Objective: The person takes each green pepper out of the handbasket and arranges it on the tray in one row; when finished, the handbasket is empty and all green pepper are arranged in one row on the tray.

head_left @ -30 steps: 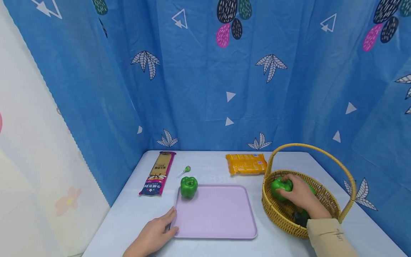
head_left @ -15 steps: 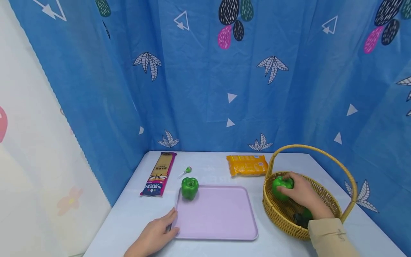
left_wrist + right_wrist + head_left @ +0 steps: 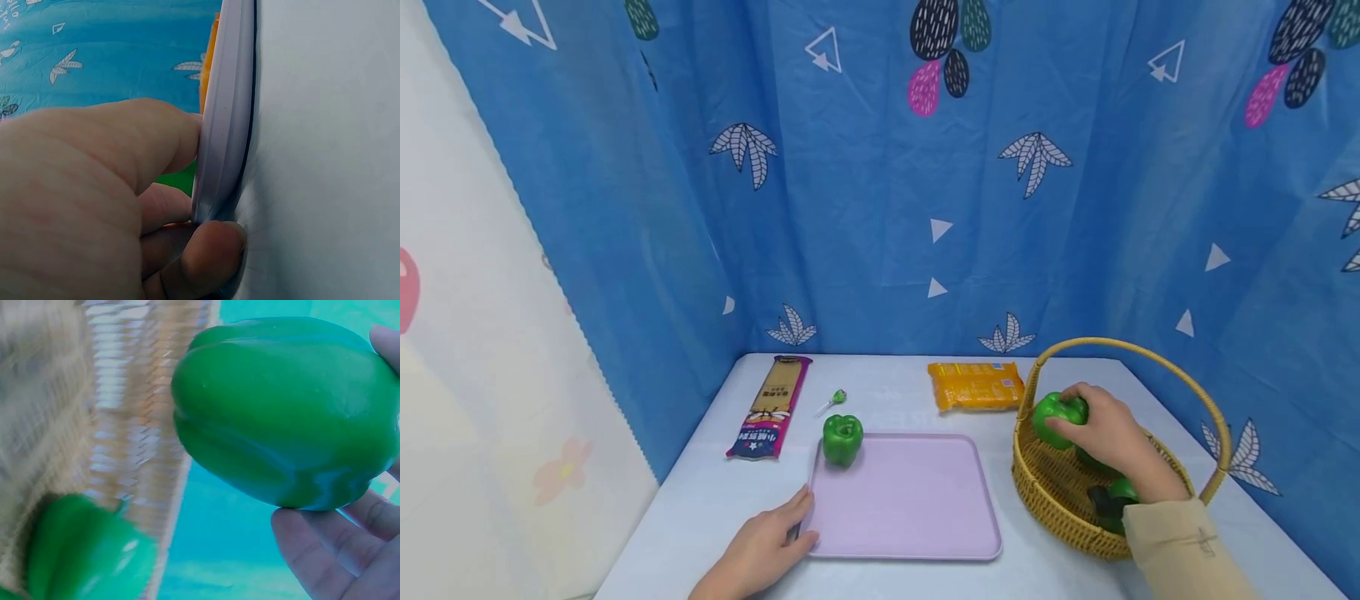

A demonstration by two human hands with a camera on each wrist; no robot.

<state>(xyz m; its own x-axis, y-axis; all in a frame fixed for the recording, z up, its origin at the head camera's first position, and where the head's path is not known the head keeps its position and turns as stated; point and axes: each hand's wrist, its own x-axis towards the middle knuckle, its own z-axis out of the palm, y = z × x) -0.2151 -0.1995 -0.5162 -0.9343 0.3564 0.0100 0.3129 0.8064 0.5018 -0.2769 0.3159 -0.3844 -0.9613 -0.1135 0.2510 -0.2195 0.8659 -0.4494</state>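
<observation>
My right hand (image 3: 1108, 429) grips a green bell pepper (image 3: 1054, 421) between thumb and fingers, just above the wicker basket (image 3: 1037, 483). In the right wrist view the held pepper (image 3: 281, 412) shows large and glossy, and another green bell pepper (image 3: 87, 550) lies below in the basket. The basket also holds a black object (image 3: 1103, 505), partly hidden by the sleeve. My left hand (image 3: 760, 542) rests at the left edge of a lilac tray (image 3: 910, 500), thumb and fingers touching its rim (image 3: 219, 119). One more green bell pepper (image 3: 842, 440) sits in the tray's far left corner.
A long noodle packet (image 3: 771, 408) lies at the table's back left, with a small lollipop (image 3: 835, 400) to its right. An orange packet (image 3: 976, 387) lies at the back, left of the basket. The tall basket handle (image 3: 1138, 350) arches over the basket.
My right hand has raised the green bell pepper from inside the basket to about rim height. More of the basket's contents shows beneath it. My left hand stays at the tray.
</observation>
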